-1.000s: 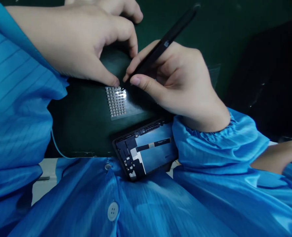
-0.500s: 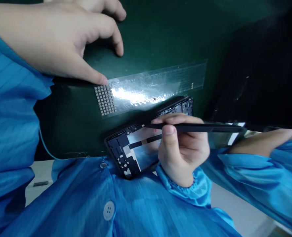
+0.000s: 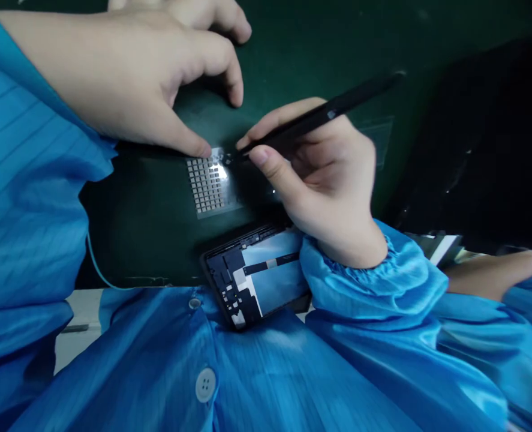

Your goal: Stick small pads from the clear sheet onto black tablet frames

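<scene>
Head view: how best to work here?

Left hand [image 3: 158,78]: thumb firm on the sheet [image 3: 232,198], just beyond the phone [image 3: 274,285], fingers spread wide. Right hand [image 3: 331,177]: pinching the tool [image 3: 313,122]; a low, steady tip should spare the neighbouring squares [image 3: 205,186].

And the sheet?

Clear, glossy, with tight rows of small pale squares toward one end.

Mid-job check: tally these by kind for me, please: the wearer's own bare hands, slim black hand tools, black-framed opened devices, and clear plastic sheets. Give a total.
Bare hands: 2, the left hand and the right hand
Slim black hand tool: 1
Black-framed rectangular opened device: 1
Clear flat plastic sheet: 1, partly hidden by the right hand
Total: 5
</scene>
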Tool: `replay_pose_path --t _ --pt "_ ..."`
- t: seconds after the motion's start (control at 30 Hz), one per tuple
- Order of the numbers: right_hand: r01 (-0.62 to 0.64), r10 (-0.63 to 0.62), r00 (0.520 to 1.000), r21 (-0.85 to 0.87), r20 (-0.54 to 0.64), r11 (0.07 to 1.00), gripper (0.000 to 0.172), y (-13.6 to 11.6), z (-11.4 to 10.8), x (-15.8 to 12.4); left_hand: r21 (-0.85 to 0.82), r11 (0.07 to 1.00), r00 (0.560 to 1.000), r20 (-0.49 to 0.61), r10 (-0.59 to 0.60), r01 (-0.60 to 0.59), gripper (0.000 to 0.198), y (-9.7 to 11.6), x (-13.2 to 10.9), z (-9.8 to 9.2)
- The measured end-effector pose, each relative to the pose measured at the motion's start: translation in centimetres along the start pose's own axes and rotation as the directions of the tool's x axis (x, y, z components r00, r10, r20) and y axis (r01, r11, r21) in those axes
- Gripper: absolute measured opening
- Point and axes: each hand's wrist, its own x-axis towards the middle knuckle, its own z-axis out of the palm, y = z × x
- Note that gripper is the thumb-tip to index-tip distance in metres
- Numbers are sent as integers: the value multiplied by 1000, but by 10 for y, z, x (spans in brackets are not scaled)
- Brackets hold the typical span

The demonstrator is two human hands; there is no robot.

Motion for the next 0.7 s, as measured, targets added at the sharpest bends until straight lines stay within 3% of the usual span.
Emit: replay_pose_path --t 0.13,0.27,0.33,0.43,0.6,0.7 --pt "-3 7 999 -107 36 994 25 -7 -15 -8 16 1000 999 31 -15 14 102 3 -1 -1" --pt "74 -62 995 -146 83 986 15 -7 -26 -12 24 1000 1000 28 5 -6 75 3 -5 -3" --pt "91 -88 996 -112 29 989 10 -5 -31 -14 33 999 1000 14 27 -27 64 1 -6 -2" --pt "59 -63 991 -30 -120 998 13 -1 -45 -19 51 998 999 -15 38 -38 74 -2 -6 2" --pt "10 -9 993 12 -117 1000 13 11 -65 -29 46 997 997 -41 63 -62 96 -7 -6 4" --pt "-28 39 988 72 -153 997 19 16 -61 -34 5 999 998 -61 35 -35 87 3 -8 -5"
